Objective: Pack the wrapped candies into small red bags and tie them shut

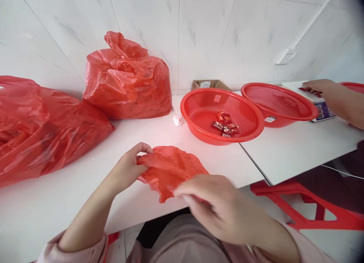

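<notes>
A small, empty-looking red plastic bag point(167, 170) is held over the front edge of the white table point(71, 202). My left hand point(127, 166) pinches its left edge between thumb and fingers. My right hand point(216, 206) is closed over the bag's right lower side, slightly blurred. A red perforated basket point(199, 104) behind the bag holds several small red-wrapped candies point(226, 124).
Two large stuffed red bags point(127, 81) point(36, 130) lie at the left and back. A second red basket point(280, 104), a cardboard box point(209, 84) and a scale point(322, 109) stand at the right, where another person's hand point(318, 85) rests. A crumpled white scrap point(177, 120) and a red stool point(307, 206) are nearby.
</notes>
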### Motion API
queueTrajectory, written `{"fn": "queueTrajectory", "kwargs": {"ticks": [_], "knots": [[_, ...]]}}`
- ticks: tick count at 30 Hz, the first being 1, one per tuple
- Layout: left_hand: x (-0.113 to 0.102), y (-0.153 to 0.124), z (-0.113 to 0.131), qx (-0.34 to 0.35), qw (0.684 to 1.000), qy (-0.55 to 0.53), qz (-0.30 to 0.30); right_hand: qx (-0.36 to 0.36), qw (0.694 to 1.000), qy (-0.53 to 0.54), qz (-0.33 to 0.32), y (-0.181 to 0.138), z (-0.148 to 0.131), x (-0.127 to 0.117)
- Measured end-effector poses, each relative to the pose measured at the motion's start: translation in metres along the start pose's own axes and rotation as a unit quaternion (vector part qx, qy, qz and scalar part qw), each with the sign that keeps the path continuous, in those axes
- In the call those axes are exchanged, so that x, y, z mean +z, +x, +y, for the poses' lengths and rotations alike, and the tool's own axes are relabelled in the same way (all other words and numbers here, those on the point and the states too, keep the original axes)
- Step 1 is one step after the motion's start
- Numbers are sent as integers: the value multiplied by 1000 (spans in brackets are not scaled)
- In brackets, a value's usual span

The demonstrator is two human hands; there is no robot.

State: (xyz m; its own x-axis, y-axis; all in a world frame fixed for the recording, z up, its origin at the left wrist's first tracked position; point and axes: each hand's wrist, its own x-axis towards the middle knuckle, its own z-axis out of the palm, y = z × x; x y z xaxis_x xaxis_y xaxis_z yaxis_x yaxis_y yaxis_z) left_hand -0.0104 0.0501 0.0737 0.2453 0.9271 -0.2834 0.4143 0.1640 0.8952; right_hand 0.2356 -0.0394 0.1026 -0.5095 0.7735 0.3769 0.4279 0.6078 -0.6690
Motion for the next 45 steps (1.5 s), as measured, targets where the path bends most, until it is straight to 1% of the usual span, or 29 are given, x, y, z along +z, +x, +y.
{"fn": "queueTrajectory", "kwargs": {"ticks": [1,2,4,6,8,10,12,13,15,16,17,19,20,22,24,25,26,28,30,32,33,35,37,38,39,41,42,43,45], "knots": [[3,-1,2,10,1000,-10,-19,7,998,-29,-56,10,10,13],[6,-2,3,20,999,-20,-42,13,994,-71,-78,19,23,24],[11,-5,6,38,994,-37,-97,14,984,-153,-88,37,52,41],[10,-9,6,46,987,-54,-147,12,970,-223,-92,48,76,47],[2,-12,4,50,981,-89,-166,28,953,-282,-111,53,91,42],[-13,-12,-2,48,978,-142,-147,79,937,-309,-142,51,98,30],[-30,-9,-10,46,981,-163,-94,161,927,-286,-182,45,100,16],[-37,-6,-15,52,988,-137,-57,200,922,-265,-198,42,99,9],[-44,-1,-25,93,995,-5,26,256,911,-239,-219,37,96,-3],[-44,1,-29,125,987,81,59,269,905,-241,-225,35,92,-7],[-41,3,-32,158,970,164,80,272,900,-252,-228,34,88,-11],[-30,7,-37,212,931,282,97,235,903,-274,-234,34,78,-13],[-23,8,-37,229,917,310,103,192,912,-275,-236,36,73,-12],[-11,10,-37,244,905,327,119,74,935,-265,-223,40,65,-5],[-3,12,-33,239,912,313,118,-30,941,-266,-204,48,61,5],[0,13,-31,228,919,303,105,-62,937,-280,-198,53,62,10],[1,13,-28,215,928,293,88,-83,930,-299,-199,58,65,15],[1,13,-23,192,941,272,60,-93,914,-329,-218,66,73,20],[-1,12,-20,190,945,263,42,-64,907,-342,-238,70,84,21],[-5,12,-20,185,934,303,46,7,912,-323,-253,67,94,17],[-6,12,-21,171,921,345,63,54,915,-304,-261,64,98,14],[-9,13,-23,124,880,443,115,143,914,-258,-280,56,102,8],[-11,16,-25,77,845,508,147,195,905,-229,-301,50,101,3],[-13,18,-26,63,842,516,143,205,901,-224,-309,48,99,0],[-15,20,-26,57,850,508,126,208,898,-223,-318,47,96,-2],[-21,24,-26,65,887,452,66,206,897,-214,-326,48,89,-9],[-24,25,-25,76,906,415,34,196,905,-198,-322,48,83,-15],[-28,26,-25,89,921,379,6,177,919,-166,-311,48,75,-23],[-33,26,-24,113,938,324,-36,111,956,-58,-266,50,55,-44]]}}
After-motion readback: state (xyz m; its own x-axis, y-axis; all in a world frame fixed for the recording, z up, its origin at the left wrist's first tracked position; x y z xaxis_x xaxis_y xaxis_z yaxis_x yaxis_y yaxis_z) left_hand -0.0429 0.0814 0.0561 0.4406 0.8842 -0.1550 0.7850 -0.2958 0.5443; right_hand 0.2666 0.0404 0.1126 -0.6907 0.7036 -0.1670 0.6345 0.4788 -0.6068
